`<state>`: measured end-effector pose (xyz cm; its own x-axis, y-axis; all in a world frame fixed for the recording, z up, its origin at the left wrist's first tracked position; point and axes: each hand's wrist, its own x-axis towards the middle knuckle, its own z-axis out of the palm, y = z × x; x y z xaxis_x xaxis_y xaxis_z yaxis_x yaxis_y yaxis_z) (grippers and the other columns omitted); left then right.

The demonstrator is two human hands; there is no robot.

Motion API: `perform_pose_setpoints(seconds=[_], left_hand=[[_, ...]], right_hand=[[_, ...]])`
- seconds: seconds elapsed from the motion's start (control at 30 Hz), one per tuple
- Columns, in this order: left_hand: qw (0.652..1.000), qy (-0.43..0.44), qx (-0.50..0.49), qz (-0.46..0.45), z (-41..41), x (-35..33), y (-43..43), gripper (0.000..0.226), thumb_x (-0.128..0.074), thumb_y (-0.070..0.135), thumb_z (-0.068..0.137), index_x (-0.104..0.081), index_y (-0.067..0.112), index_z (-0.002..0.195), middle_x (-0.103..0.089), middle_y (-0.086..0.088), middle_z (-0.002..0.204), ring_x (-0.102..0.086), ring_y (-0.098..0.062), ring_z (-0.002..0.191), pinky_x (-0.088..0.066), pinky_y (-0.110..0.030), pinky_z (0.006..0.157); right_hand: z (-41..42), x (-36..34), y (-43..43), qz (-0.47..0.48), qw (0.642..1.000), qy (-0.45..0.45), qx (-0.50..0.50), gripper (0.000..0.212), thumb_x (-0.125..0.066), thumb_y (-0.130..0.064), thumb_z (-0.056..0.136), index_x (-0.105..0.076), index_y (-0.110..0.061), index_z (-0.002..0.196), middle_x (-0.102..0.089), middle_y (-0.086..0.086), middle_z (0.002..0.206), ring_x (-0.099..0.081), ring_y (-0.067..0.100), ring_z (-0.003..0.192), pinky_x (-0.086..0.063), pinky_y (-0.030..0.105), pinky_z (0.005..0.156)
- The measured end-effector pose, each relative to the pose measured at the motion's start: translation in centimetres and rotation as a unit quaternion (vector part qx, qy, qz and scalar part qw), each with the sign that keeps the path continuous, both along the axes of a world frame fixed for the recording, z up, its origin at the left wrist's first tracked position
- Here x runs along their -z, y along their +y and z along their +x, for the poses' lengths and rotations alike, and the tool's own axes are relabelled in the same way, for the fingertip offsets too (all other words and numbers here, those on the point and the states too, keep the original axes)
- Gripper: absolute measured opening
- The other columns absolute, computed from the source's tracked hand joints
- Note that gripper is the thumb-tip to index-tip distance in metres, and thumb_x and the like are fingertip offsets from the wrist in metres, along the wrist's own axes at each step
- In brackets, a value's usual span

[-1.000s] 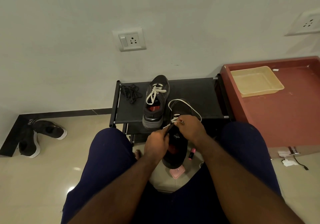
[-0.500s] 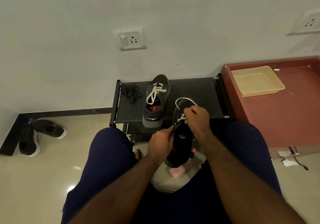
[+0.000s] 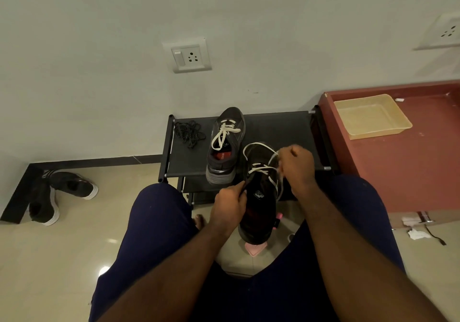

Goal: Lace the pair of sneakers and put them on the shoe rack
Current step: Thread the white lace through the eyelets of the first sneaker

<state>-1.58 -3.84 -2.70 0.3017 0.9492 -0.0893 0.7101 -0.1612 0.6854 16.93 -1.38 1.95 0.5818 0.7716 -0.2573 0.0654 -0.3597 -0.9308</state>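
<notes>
Left hand (image 3: 230, 206) is gripping the held sneaker (image 3: 261, 204) by the left edge of its upper, with my fingers curled round that edge. Right hand (image 3: 297, 167) is clenching on the white lace (image 3: 258, 171) at the right side of the same shoe. The lace is crossing the upper eyelets, and a slack loop is arching out over the toe end. I am holding this shoe in the air between my knees, toe pointing away from me, in front of the shoe rack (image 3: 278, 135) and not resting on it.

The second sneaker (image 3: 225, 147) is sitting upright on the top shelf of the rack, toe toward the wall, its own white lace threaded and its heel overhanging the front rail. It is just left of the shoe I am holding.

A black lace bundle (image 3: 189, 133) is lying on the same shelf, near its left end.

A red bench (image 3: 410, 167) is standing right of the rack, carrying a pale tray (image 3: 371, 117). Two black shoes (image 3: 69, 184) are lying on the floor (image 3: 74, 259) at far left. A pink item (image 3: 254, 248) is showing below the held shoe; I cannot tell what it is.
</notes>
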Motion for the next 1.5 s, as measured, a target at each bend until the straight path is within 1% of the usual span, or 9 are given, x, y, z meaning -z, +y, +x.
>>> perform_pose_setpoints(seconds=[0.1, 0.2, 0.4, 0.57, 0.77, 0.93, 1.13, 1.27, 1.5], left_hand=[[1.0, -0.027, -0.006, -0.011, 0.1, 0.0, -0.2, 0.031, -0.05, 0.019, 0.099, -0.064, 0.02, 0.126, -0.072, 0.002, 0.102, -0.066, -0.009, 0.091, -0.054, -0.023, 0.077], [0.999, -0.042, -0.022, -0.006, 0.3, -0.2, -0.2, 0.029, -0.05, 0.017, 0.099, -0.066, 0.018, 0.124, -0.072, 0.002, 0.097, -0.065, -0.007, 0.085, -0.053, -0.02, 0.073], [0.997, -0.053, -0.054, -0.004, 0.8, -0.4, 0.4, 0.024, -0.053, 0.013, 0.097, -0.069, 0.013, 0.115, -0.071, -0.002, 0.083, -0.065, -0.012, 0.071, -0.054, -0.029, 0.064], [0.999, 0.012, -0.019, -0.043, 0.9, -0.3, 1.2, 0.013, -0.059, 0.02, 0.091, -0.07, 0.014, 0.092, -0.067, -0.001, 0.074, -0.063, -0.015, 0.067, -0.044, -0.027, 0.059], [0.997, 0.079, 0.018, -0.004, 3.8, -3.2, 4.1, 0.059, -0.06, 0.026, 0.092, -0.042, 0.015, 0.147, -0.057, -0.007, 0.137, -0.054, -0.024, 0.125, -0.046, -0.04, 0.103], [0.972, 0.219, 0.077, 0.037, 5.6, -3.6, 5.9, 0.053, -0.055, 0.007, 0.091, -0.041, 0.011, 0.142, -0.057, -0.012, 0.132, -0.053, -0.031, 0.12, -0.045, -0.043, 0.1], [0.955, -0.224, -0.127, -0.15, 4.9, -9.2, 7.6, 0.04, -0.053, -0.001, 0.09, -0.052, 0.006, 0.129, -0.062, -0.005, 0.076, -0.058, -0.012, 0.061, -0.049, -0.024, 0.058], [0.937, -0.295, -0.173, -0.07, 0.8, -15.9, 11.6, 0.028, -0.053, -0.001, 0.091, -0.061, 0.01, 0.115, -0.062, -0.007, 0.084, -0.055, -0.012, 0.056, -0.052, -0.029, 0.059], [0.981, -0.026, -0.172, 0.086, -5.8, -15.8, 14.3, 0.025, -0.056, 0.011, 0.091, -0.071, 0.007, 0.11, -0.07, -0.011, 0.105, -0.067, -0.029, 0.098, -0.054, -0.037, 0.092]], right_hand=[[0.8, -1.9, 0.4, 0.072, 0.996, -0.002, -0.061, 0.051, -0.061, -0.02, 0.097, -0.048, -0.025, 0.145, -0.057, -0.005, 0.135, -0.057, 0.006, 0.12, -0.047, 0.027, 0.098], [1.0, -2.0, -0.1, 0.036, 0.994, -0.057, -0.089, 0.077, -0.064, -0.021, 0.095, -0.021, -0.023, 0.158, -0.032, 0.001, 0.16, -0.05, 0.013, 0.132, -0.045, 0.035, 0.107], [-0.3, 0.1, -1.7, -0.241, 0.908, -0.174, -0.295, 0.036, -0.076, -0.039, 0.075, -0.069, -0.011, 0.097, -0.07, 0.01, 0.093, -0.068, 0.026, 0.087, -0.057, 0.036, 0.079], [-2.9, 1.0, -3.0, -0.294, 0.858, -0.29, -0.307, 0.033, -0.069, -0.027, 0.085, -0.063, -0.011, 0.113, -0.067, 0.01, 0.111, -0.065, 0.03, 0.103, -0.056, 0.037, 0.084], [-3.6, 1.5, -3.8, -0.287, 0.865, -0.293, -0.291, 0.019, -0.06, -0.021, 0.093, -0.064, -0.009, 0.109, -0.068, 0.01, 0.107, -0.065, 0.029, 0.096, -0.051, 0.035, 0.075], [-3.5, 1.1, -4.0, -0.275, 0.881, -0.28, -0.263, 0.018, -0.057, -0.019, 0.094, -0.064, -0.011, 0.109, -0.067, 0.01, 0.107, -0.065, 0.03, 0.099, -0.053, 0.036, 0.079], [-3.4, 0.5, -3.9, -0.268, 0.89, -0.267, -0.255, 0.023, -0.059, -0.02, 0.091, -0.065, -0.009, 0.11, -0.068, 0.012, 0.11, -0.065, 0.033, 0.103, -0.053, 0.037, 0.081], [-3.6, 0.0, -3.8, -0.267, 0.894, -0.262, -0.248, 0.024, -0.06, -0.019, 0.091, -0.063, -0.007, 0.112, -0.066, 0.013, 0.113, -0.063, 0.033, 0.105, -0.053, 0.038, 0.084], [-4.0, -0.8, -4.0, -0.263, 0.91, -0.244, -0.209, 0.029, -0.058, -0.016, 0.091, -0.063, -0.006, 0.117, -0.066, 0.015, 0.119, -0.062, 0.035, 0.112, -0.052, 0.038, 0.087]])
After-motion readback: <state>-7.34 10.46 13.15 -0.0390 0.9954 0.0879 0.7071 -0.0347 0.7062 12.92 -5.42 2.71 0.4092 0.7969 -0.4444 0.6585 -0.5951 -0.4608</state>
